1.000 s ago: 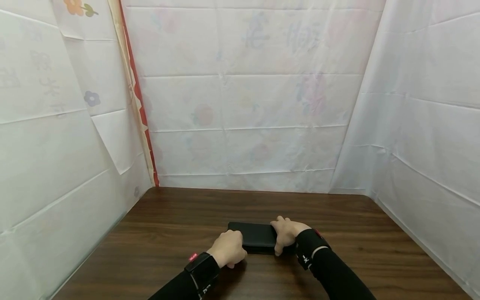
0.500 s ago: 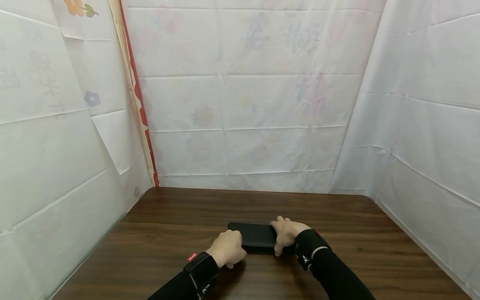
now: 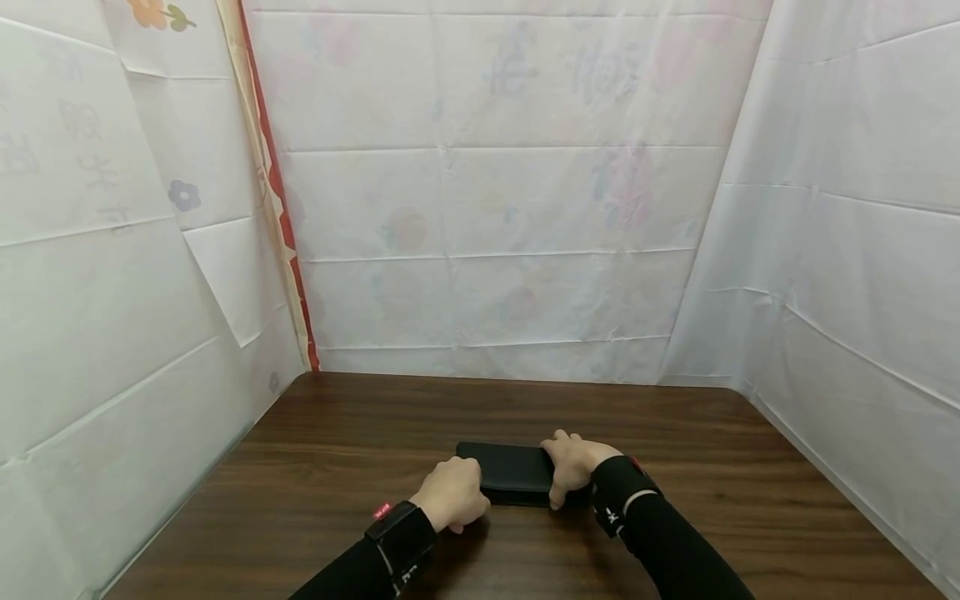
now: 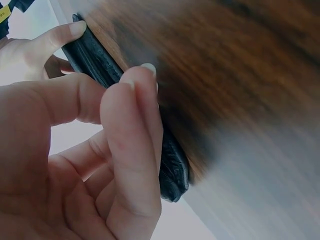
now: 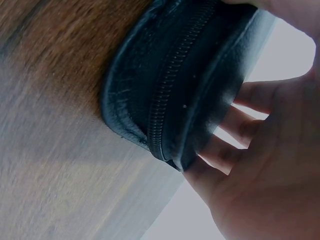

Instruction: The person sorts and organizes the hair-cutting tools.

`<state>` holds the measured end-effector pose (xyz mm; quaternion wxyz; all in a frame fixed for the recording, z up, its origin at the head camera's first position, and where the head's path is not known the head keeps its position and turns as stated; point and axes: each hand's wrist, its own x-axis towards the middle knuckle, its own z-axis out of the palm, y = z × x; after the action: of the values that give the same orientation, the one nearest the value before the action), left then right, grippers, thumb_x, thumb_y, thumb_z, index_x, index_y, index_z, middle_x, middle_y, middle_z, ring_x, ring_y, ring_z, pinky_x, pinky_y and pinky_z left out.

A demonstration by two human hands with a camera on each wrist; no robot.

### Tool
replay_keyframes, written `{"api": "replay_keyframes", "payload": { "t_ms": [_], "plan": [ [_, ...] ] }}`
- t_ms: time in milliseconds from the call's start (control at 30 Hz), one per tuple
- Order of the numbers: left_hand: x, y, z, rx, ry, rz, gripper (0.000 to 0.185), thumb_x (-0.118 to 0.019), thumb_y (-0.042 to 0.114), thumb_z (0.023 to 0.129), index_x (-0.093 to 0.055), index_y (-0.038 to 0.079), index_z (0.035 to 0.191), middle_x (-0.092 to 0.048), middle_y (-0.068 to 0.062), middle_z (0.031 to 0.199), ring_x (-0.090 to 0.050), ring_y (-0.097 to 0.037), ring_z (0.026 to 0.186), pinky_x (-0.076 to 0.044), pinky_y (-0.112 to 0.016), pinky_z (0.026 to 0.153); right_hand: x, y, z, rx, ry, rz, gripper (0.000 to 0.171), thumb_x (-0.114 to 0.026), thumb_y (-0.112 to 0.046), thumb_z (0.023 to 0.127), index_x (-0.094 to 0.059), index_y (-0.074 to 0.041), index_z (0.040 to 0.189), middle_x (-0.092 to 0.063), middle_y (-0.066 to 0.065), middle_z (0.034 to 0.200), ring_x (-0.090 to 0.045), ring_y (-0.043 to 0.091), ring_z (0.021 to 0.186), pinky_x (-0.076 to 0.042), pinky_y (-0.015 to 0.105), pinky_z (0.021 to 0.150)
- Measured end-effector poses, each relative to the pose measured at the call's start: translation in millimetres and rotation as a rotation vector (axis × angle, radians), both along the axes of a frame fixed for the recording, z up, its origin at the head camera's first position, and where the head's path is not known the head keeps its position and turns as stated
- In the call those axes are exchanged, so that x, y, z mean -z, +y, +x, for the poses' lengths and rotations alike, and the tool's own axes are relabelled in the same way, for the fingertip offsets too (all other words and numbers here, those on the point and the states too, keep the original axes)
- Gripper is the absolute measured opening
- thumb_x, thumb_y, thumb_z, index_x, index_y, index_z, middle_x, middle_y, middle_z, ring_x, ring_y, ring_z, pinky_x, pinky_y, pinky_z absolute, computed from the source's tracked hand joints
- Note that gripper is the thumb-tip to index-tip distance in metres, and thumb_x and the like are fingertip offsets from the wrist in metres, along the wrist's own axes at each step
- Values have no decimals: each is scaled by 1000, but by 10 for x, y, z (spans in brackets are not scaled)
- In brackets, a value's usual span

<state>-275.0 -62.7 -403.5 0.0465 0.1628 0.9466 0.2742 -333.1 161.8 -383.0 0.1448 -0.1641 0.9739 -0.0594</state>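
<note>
While the black zip case [image 3: 513, 475] lay flat mid-bench [image 3: 337, 467], the left hand [image 3: 452, 494] pinched its near edge and the right hand [image 3: 572, 467] clasped its end; it looked light, soft-sided, best held by both ends.

Sheets [image 3: 495, 200] on the walls: we see faint mirrored characters showing through, none readable.
Red tag [image 3: 385, 511] on the left wristband: we cannot read its print.

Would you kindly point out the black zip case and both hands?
black zip case [image 3: 513, 473], head view, bare top face.
left hand [image 3: 452, 495], head view, back of hand.
right hand [image 3: 573, 465], head view, back of hand.
</note>
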Motion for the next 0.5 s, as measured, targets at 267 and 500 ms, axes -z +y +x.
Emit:
{"api": "replay_keyframes", "payload": {
  "t_ms": [267, 500],
  "plan": [
    [4, -24, 7, -6, 30, -8, 27, -73, 6, 88, -59, 7, 65, -61, -6, 55, -59, -14, 38, -51, -27, 43, 13, -5, -4, -1, -1, 5, 86, -92, -25, 74, -49, -8, 147, -47, 12, 136, -47, 34, 123, -45, 51, 96],
    [4, -47, -8, -1, 20, 4, 30, -72, 6, 89, -56, 8, 63, -50, -2, 42, -58, -14, 37, -50, -26, 42, 10, -3, -8, -2, 1, 10, 86, -92, -25, 75, -49, -9, 147, -47, 11, 136, -47, 34, 124, -45, 51, 96]
  ]
}}
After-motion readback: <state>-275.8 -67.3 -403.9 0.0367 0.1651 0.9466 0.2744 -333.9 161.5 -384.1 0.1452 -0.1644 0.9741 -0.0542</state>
